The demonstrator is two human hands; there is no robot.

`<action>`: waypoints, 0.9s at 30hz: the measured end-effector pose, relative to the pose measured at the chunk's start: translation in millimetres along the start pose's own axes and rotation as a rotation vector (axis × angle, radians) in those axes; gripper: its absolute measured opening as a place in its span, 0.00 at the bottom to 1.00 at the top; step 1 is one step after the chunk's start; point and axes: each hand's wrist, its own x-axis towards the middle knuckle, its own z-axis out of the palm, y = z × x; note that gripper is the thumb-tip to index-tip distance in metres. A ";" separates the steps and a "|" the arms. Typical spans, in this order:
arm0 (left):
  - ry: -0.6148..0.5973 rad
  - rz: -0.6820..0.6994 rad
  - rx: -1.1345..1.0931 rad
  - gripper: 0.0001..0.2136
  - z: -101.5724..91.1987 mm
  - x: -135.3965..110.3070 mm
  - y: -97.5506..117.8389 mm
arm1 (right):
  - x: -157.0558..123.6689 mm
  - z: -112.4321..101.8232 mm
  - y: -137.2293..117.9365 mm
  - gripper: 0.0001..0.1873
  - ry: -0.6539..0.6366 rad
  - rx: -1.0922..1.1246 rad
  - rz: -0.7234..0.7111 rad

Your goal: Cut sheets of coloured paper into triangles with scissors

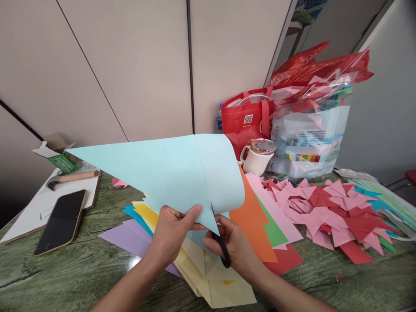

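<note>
A large light blue sheet of paper (169, 169) is held up over the table, its right part curling over. My left hand (173, 229) pinches its lower edge between thumb and fingers. In my right hand (232, 242) is a pair of black-handled scissors (224, 251), fingers wrapped round the handles. The blades are at the paper's lower edge, just right of my left thumb, and partly hidden by the sheet. Beneath both hands lies a fanned stack of coloured paper, with cream sheets (224, 292), purple (126, 238) and orange (256, 221) showing.
Folded pink and red paper pieces (325, 208) are heaped at the right. Behind them stand a white mug (256, 160), a red bag (240, 117) and a clear plastic bag (308, 143). A phone (61, 221), a hammer (71, 177) and a green box (63, 162) are at the left.
</note>
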 end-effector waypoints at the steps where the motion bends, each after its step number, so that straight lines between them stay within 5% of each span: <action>1: -0.001 0.004 0.004 0.11 0.0 -0.3 -0.3 | -0.1 0.3 -0.1 0.20 0.005 -0.001 0.001; 27: -0.023 0.010 -0.041 0.10 -0.3 -1.6 -1.2 | -1.8 3.2 -0.7 0.21 0.070 -0.101 0.041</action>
